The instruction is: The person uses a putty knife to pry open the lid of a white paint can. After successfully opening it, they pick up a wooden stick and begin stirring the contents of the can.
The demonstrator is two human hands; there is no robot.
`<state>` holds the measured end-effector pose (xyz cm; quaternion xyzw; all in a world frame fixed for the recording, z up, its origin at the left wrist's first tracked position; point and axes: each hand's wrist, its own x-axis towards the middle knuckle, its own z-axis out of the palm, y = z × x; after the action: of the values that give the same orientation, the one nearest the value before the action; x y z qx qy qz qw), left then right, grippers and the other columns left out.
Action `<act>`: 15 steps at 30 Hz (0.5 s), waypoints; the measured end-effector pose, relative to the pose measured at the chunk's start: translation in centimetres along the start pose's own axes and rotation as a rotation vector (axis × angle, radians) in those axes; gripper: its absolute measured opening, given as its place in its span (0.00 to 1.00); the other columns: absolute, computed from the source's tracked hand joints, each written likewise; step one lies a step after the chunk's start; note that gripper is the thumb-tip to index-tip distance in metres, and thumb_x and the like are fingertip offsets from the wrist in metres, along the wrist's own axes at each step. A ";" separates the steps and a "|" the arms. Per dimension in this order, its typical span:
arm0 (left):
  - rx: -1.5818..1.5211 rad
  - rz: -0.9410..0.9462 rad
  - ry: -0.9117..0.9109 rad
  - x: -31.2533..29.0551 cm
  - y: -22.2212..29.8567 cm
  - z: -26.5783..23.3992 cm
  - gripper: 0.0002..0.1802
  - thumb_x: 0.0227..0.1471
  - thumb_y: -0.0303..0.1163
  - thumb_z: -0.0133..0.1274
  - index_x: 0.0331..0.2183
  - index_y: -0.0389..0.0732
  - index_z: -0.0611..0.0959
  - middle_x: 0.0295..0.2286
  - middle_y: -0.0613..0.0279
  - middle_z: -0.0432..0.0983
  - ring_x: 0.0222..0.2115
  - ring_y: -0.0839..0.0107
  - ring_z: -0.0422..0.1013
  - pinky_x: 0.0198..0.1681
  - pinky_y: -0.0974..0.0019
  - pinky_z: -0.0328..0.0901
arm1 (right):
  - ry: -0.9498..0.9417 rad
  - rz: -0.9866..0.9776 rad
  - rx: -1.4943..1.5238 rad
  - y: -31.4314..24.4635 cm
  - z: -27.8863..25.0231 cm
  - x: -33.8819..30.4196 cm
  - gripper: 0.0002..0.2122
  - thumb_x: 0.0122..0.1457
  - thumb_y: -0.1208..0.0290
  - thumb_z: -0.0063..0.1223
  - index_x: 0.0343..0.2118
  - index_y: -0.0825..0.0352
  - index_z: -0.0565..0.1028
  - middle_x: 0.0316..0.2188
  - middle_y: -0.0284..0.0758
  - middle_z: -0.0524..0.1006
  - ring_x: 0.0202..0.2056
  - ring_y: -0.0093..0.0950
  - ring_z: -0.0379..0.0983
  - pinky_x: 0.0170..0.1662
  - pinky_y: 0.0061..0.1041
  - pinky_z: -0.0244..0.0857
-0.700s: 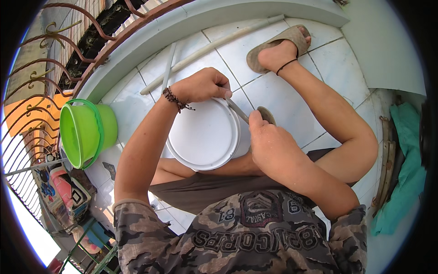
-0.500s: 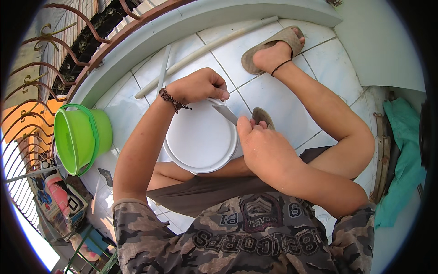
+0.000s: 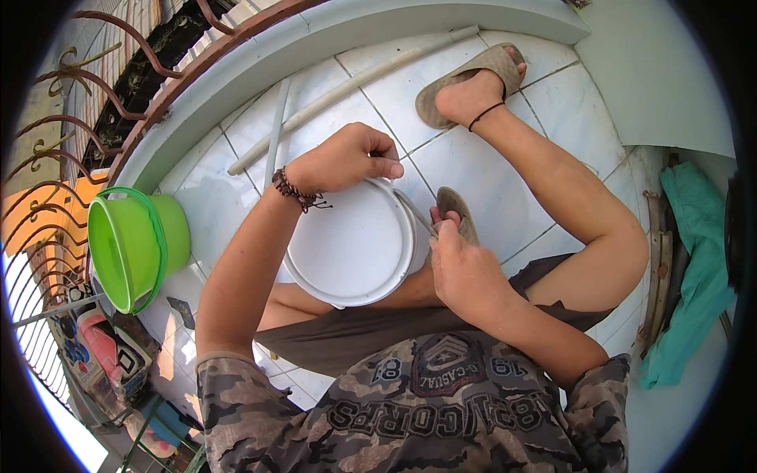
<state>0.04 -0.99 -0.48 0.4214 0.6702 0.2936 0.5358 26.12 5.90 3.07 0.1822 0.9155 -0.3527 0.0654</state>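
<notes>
The right hand (image 3: 465,272) is clenched around the handle of a knife (image 3: 414,211), whose thin blade slants away far and left, its tip toward the left hand (image 3: 347,158). The blade lies at the right rim of a round white tub (image 3: 351,244); I cannot tell whether they touch. The left hand's thumb and finger are pinched together above the far rim; whether they hold anything is unclear. White tiles (image 3: 505,173) cover the floor, with a pale pole (image 3: 355,87) farther off, a green bucket (image 3: 175,229) left and teal cloth (image 3: 684,292) right.
</notes>
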 end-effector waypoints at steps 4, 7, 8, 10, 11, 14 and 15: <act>0.173 0.168 0.249 -1.6 0.3 1.9 0.05 0.50 0.27 0.61 0.28 0.35 0.83 0.25 0.59 0.75 0.32 0.65 0.71 0.38 0.63 0.65 | -0.057 0.309 0.444 1.6 -1.9 0.4 0.11 0.67 0.69 0.46 0.42 0.74 0.65 0.29 0.49 0.79 0.25 0.45 0.77 0.30 0.40 0.69; 0.412 0.306 0.558 -2.8 1.1 4.9 0.04 0.48 0.24 0.61 0.29 0.36 0.81 0.28 0.59 0.73 0.36 0.59 0.69 0.44 0.58 0.62 | -0.098 0.361 0.548 4.6 -3.3 1.1 0.12 0.67 0.66 0.49 0.39 0.73 0.68 0.27 0.47 0.79 0.27 0.43 0.77 0.32 0.37 0.66; 0.480 0.354 0.648 -2.5 1.5 5.8 0.05 0.47 0.24 0.61 0.29 0.37 0.81 0.29 0.60 0.72 0.38 0.58 0.68 0.46 0.56 0.60 | -0.063 0.354 0.542 5.3 -3.7 1.1 0.12 0.66 0.65 0.50 0.38 0.73 0.69 0.26 0.46 0.80 0.27 0.42 0.76 0.32 0.35 0.65; 0.516 0.318 0.816 -3.6 -0.1 8.1 0.08 0.46 0.23 0.61 0.31 0.37 0.80 0.33 0.60 0.71 0.41 0.59 0.67 0.50 0.55 0.57 | -0.089 0.247 0.478 6.5 -3.4 4.1 0.14 0.66 0.63 0.51 0.40 0.73 0.71 0.26 0.46 0.80 0.29 0.43 0.77 0.33 0.36 0.66; 0.543 0.374 0.860 -2.9 0.2 8.5 0.08 0.46 0.23 0.61 0.31 0.38 0.80 0.33 0.60 0.70 0.42 0.59 0.67 0.50 0.55 0.57 | -0.044 0.249 0.433 6.7 -4.5 4.6 0.16 0.65 0.61 0.52 0.41 0.73 0.72 0.26 0.45 0.80 0.30 0.43 0.78 0.33 0.36 0.66; 0.708 0.298 0.991 -3.6 -0.4 9.8 0.10 0.44 0.22 0.61 0.32 0.38 0.79 0.34 0.60 0.70 0.43 0.59 0.68 0.51 0.54 0.56 | -0.162 0.110 0.159 6.0 -5.7 8.6 0.21 0.63 0.56 0.54 0.46 0.73 0.74 0.25 0.46 0.80 0.31 0.43 0.78 0.35 0.38 0.67; 0.739 0.278 0.994 -3.7 -0.1 9.7 0.10 0.44 0.22 0.62 0.32 0.39 0.79 0.34 0.60 0.70 0.44 0.59 0.68 0.51 0.54 0.56 | -0.138 -0.036 -0.013 6.3 -6.9 9.8 0.22 0.62 0.55 0.55 0.47 0.72 0.75 0.25 0.46 0.80 0.31 0.44 0.78 0.35 0.39 0.68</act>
<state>9.67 -4.81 -1.27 0.4750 0.8350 0.2705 -0.0630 19.50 17.63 1.86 0.1407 0.9142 -0.3594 0.1234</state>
